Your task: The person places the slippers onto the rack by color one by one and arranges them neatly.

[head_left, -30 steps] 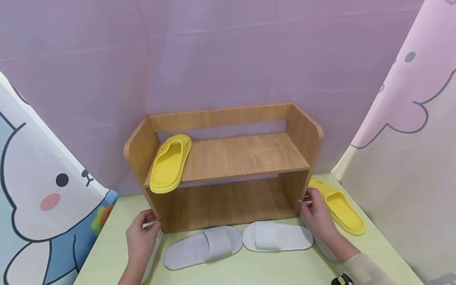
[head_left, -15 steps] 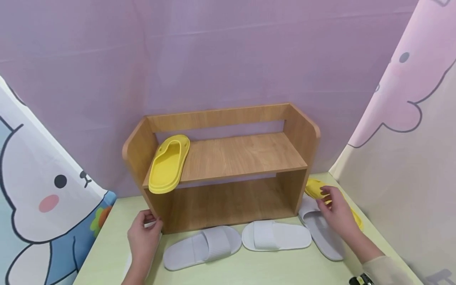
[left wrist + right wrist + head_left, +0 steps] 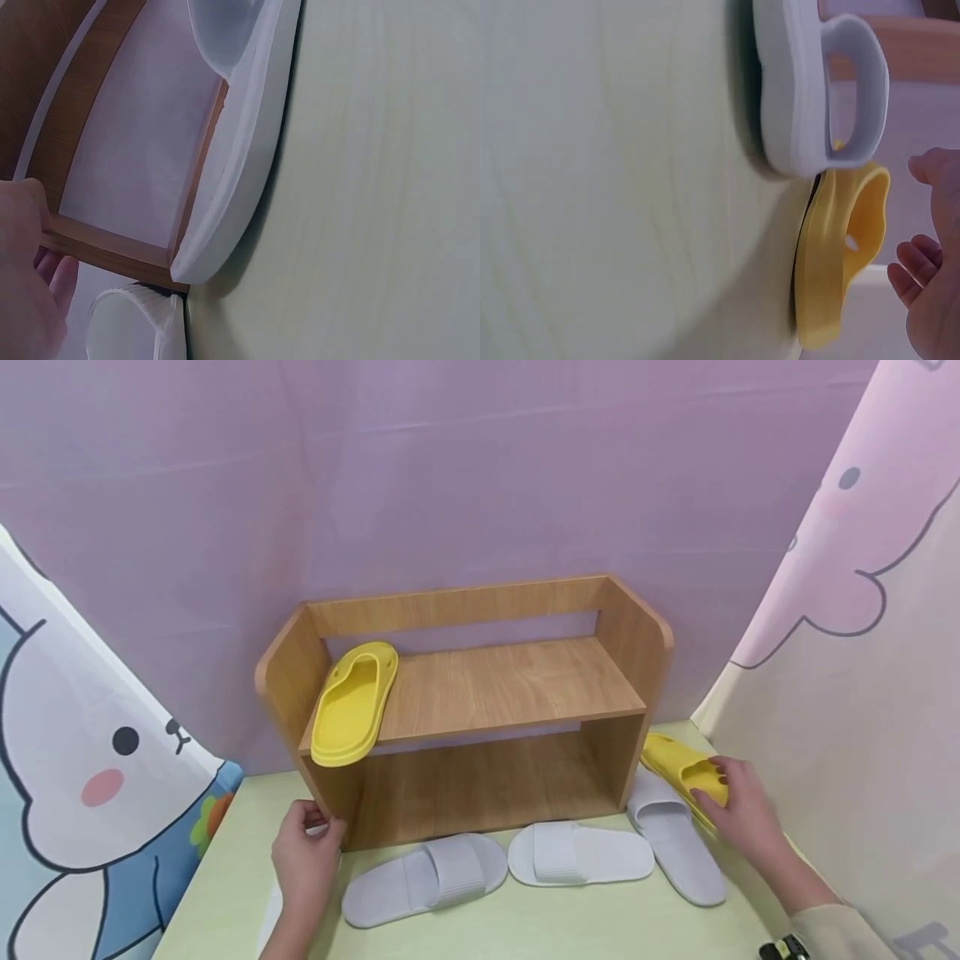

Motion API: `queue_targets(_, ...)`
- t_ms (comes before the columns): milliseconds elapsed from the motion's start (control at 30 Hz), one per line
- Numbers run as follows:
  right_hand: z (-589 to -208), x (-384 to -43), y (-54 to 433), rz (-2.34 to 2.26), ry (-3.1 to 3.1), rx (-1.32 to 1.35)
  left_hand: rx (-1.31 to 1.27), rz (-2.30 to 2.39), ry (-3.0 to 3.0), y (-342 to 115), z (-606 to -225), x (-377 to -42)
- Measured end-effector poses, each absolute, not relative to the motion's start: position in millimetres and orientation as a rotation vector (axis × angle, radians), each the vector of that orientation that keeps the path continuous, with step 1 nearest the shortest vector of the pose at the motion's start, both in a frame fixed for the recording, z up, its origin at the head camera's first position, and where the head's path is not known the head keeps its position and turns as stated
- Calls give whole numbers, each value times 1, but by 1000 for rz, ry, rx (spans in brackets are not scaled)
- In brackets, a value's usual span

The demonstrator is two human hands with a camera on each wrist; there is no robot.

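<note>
With thumb and fingers my left hand (image 3: 303, 856) pinches the front edge of the wooden shoe rack's (image 3: 480, 785) left side panel, low down. The left wrist view has the same grip at the panel edge (image 3: 105, 251). My right hand (image 3: 742, 810) hovers over a yellow slipper (image 3: 667, 758) lying right of the rack. Its thumb and fingers are spread and hold nothing; the right wrist view shows them apart from that slipper (image 3: 821, 277). Beside it lies a grey slipper (image 3: 686, 856). A second yellow slipper (image 3: 348, 718) rests on the upper shelf's left end.
In front of the rack lie a grey slipper (image 3: 408, 885) and a white slipper (image 3: 611, 856) on the pale table (image 3: 525, 927). Another white slipper (image 3: 247, 165), outside the rack's left side, is mostly hidden by my left arm. Purple cloth (image 3: 465, 485) hangs behind.
My right hand has left the rack's right side and moved rightward over the yellow slipper, uncovering the grey slipper. My left hand has kept its place on the rack.
</note>
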State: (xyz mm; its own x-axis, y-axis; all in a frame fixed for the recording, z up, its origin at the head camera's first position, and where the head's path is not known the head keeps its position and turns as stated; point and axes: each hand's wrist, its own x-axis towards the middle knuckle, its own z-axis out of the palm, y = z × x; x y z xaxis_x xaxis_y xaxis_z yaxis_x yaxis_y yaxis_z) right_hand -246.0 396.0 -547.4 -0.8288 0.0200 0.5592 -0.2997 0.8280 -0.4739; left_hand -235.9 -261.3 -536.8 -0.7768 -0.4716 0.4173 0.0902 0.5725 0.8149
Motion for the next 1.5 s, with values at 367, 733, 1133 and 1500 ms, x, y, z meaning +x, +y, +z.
queue_targets(367,-552,-240,416,772,-2656,57,315,-1116,-2237,-261,-534,-236)
queue_targets(733,-562,-240,435,823,-2780,48,326,-1139,-2249,-263,-533,-237)
queue_targets(1133,-569,-239,444,882,-2885,60,320,-1141,-2246,-262,-533,-238)
queue_targets(1500,-573,-242,444,868,-2895,29,315,-1142,-2249,-263,-535,-239)
